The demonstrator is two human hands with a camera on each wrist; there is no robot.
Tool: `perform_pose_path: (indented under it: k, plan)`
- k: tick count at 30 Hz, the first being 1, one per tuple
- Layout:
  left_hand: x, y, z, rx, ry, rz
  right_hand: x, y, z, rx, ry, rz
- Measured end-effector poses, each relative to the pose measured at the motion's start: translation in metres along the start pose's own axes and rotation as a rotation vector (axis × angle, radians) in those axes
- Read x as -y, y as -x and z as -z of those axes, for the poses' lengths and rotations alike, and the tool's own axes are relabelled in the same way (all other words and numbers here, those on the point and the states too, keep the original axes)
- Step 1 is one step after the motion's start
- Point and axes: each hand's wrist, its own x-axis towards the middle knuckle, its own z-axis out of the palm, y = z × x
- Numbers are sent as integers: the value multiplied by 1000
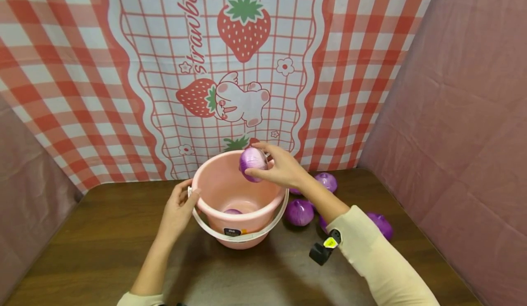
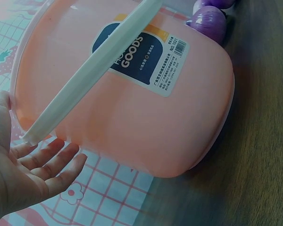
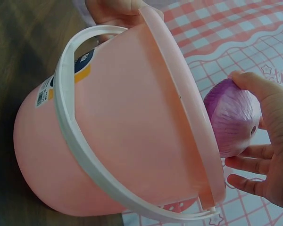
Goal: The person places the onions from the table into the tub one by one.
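A pink bucket (image 1: pixel 220 221) stands upright on the table, its white handle (image 1: pixel 239 238) hanging down across the front. At its left rim my left hand (image 1: pixel 177 210) grips the edge, thumb over the rim and fingers outside near the handle joint. My right hand (image 1: pixel 284 166) holds a purple onion (image 1: pixel 252 162) over the right part of the opening, pinched between thumb and fingers. In the right wrist view that onion (image 3: pixel 231 117) shows just beyond the bucket's rim (image 3: pixel 188 103). Part of another purple onion (image 1: pixel 233 211) is visible at the bucket's bottom, mostly hidden by the front wall.
Several more purple onions (image 1: pixel 299 212) lie on the dark wooden table (image 1: pixel 103 233) right of the bucket, some partly behind my right forearm. A strawberry-patterned checked cloth (image 1: pixel 243 36) hangs behind the table. Pink cloth (image 1: pixel 453 114) hangs along the right side.
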Motion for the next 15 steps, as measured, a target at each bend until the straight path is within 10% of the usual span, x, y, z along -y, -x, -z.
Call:
perform_pose_path:
  k: [15]
  plan:
    - [0,0,0,8,-5,-1,3,-4,-12,16,-6,3]
